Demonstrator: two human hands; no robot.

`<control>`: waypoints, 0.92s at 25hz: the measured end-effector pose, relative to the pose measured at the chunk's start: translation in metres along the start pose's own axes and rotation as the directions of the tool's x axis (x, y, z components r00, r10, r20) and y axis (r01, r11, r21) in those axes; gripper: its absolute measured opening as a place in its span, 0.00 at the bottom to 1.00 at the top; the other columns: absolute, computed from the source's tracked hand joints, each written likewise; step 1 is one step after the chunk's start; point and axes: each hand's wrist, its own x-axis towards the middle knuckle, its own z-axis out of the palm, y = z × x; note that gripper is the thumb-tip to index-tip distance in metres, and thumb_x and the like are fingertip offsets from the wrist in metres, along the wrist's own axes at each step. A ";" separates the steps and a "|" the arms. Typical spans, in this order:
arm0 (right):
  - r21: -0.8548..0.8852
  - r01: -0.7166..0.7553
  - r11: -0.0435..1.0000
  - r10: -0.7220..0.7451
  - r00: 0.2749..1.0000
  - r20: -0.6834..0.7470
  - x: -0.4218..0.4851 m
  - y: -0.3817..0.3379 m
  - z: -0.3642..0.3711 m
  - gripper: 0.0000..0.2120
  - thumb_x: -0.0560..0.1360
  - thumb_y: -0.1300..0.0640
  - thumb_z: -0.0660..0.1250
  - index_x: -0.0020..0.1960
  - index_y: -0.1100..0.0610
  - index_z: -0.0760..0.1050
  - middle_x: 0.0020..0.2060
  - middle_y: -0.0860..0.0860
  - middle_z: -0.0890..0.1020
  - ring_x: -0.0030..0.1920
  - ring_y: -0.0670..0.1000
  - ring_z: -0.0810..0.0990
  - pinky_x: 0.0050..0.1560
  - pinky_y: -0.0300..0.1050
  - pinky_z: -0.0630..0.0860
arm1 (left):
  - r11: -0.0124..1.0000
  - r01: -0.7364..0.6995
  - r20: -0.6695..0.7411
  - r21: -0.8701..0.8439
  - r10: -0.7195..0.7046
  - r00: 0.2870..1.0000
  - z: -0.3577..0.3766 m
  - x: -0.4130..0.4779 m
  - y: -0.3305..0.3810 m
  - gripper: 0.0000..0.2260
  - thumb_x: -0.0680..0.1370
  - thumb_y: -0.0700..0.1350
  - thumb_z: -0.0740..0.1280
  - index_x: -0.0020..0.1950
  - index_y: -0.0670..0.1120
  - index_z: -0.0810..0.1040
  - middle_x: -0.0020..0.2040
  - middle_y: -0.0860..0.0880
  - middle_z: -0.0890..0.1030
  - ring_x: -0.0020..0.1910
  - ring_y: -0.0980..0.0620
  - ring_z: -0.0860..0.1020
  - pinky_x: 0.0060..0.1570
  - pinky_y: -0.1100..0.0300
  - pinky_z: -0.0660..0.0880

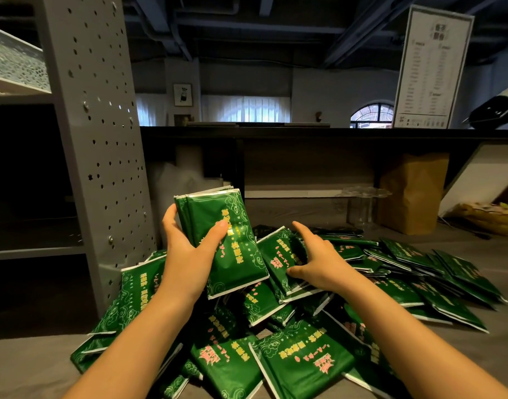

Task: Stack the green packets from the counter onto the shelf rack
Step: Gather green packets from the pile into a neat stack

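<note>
A big heap of green packets (299, 361) with pink and yellow print covers the grey counter (28, 367). My left hand (186, 254) holds a small bundle of green packets (229, 246) upright above the heap, thumb across the front. To its right, my right hand (319, 260) rests on a packet (278, 263) at the top of the heap, fingers curled over its edge. The grey perforated shelf rack (100, 145) stands at the left, its shelves dark and partly out of view.
A dark raised ledge (304, 132) runs across the back with a white menu sign (431, 67) on it. Under the ledge stand a brown paper bag (411, 194) and clear glasses (362, 203). Yellow items (486, 214) lie at the far right.
</note>
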 end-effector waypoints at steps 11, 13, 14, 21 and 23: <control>0.898 0.274 0.343 -0.103 0.962 -0.255 -0.023 -0.046 -0.011 0.27 0.76 0.70 0.61 0.71 0.51 0.65 0.58 0.43 0.78 0.59 0.49 0.79 0.57 0.48 0.78 | 0.989 0.140 0.013 -0.054 -0.139 0.990 -0.002 0.001 0.005 0.17 0.76 0.46 0.67 0.62 0.53 0.65 0.52 0.50 0.79 0.49 0.51 0.80 0.42 0.56 0.76; 0.837 0.322 0.443 -0.178 0.946 -0.270 -0.029 -0.056 0.001 0.28 0.76 0.70 0.62 0.71 0.50 0.64 0.60 0.41 0.78 0.59 0.42 0.78 0.61 0.43 0.76 | 0.986 0.150 -0.003 -0.071 -0.151 0.989 -0.001 0.000 0.006 0.17 0.77 0.47 0.66 0.63 0.52 0.64 0.52 0.49 0.79 0.49 0.51 0.80 0.45 0.54 0.77; 0.806 0.339 0.486 -0.198 0.940 -0.276 -0.032 -0.059 0.008 0.28 0.76 0.70 0.62 0.71 0.49 0.64 0.59 0.39 0.78 0.59 0.40 0.77 0.61 0.41 0.75 | 0.985 0.151 -0.013 -0.079 -0.153 0.988 0.001 -0.001 0.006 0.18 0.77 0.48 0.65 0.64 0.52 0.63 0.54 0.48 0.79 0.49 0.50 0.80 0.48 0.52 0.77; 0.726 0.331 0.603 -0.264 0.941 -0.210 -0.047 -0.072 0.039 0.29 0.79 0.64 0.59 0.76 0.48 0.53 0.61 0.27 0.67 0.63 0.27 0.66 0.66 0.30 0.65 | 0.998 0.055 0.011 0.000 -0.055 0.998 0.009 -0.013 0.006 0.41 0.69 0.66 0.56 0.76 0.56 0.42 0.71 0.54 0.63 0.67 0.56 0.65 0.64 0.58 0.62; 0.715 0.324 0.620 -0.266 0.944 -0.197 -0.047 -0.071 0.041 0.30 0.80 0.63 0.58 0.76 0.46 0.51 0.63 0.25 0.63 0.64 0.25 0.62 0.68 0.28 0.61 | 1.000 0.007 0.050 0.031 -0.009 0.999 0.009 -0.014 0.008 0.48 0.66 0.68 0.65 0.76 0.58 0.40 0.70 0.57 0.62 0.68 0.58 0.63 0.62 0.60 0.60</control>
